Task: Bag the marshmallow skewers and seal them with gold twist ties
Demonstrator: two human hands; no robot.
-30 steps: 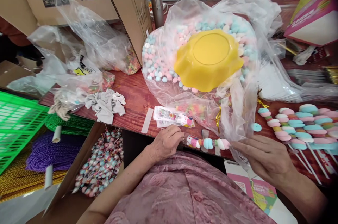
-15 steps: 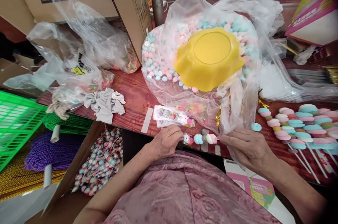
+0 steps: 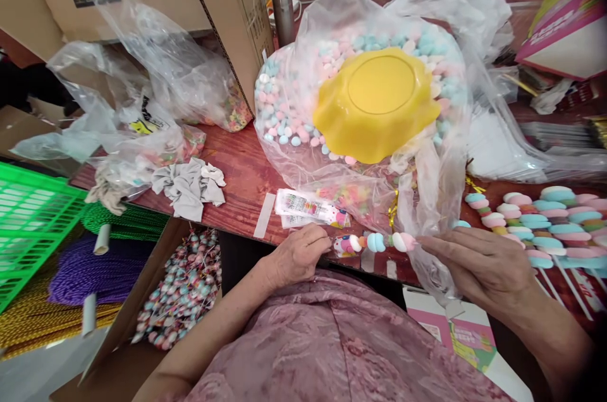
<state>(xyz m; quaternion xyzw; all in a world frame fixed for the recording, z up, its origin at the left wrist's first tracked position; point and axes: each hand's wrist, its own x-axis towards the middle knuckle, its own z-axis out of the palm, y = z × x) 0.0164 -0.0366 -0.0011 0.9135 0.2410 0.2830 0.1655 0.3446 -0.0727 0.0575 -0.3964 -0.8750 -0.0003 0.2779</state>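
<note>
One candy skewer [image 3: 374, 243]: pink, white and blue pieces, printed wrapping at its left end; I log it nearly level between the hands, over the table's front edge, and take it as my dial's centre.
Left hand [image 3: 301, 253]: 9 o'clock; fingers curled closed around the wrapped end, which they partly hide from me.
Right hand [image 3: 484, 263]: just past 3 o'clock; thumb and fingers narrowed to a pinch at the pink tip.
Table [image 3: 239, 165]: red wood; I see its front edge slant from 9 o'clock to just below the skewer, with the floral garment [image 3: 327, 339] close at 6.
Room to move: red wood showing at 10, between grey cloth [image 3: 187, 190] and printed sleeves [image 3: 308, 207]; the sleeves lie near the left hand.
Plastic bag [image 3: 291, 165]: 12 o'clock, filled with pastel sweets, an upturned yellow dish [image 3: 379, 89] on top; I note loose plastic hanging below the right hand's fingertips.
Finished skewers [image 3: 552, 222]: 3 o'clock, side by side, crowding the right hand's far side.
Open carton [image 3: 114, 320]: between 8 and 9, below table level, small strung sweets [image 3: 183, 288] inside.
</note>
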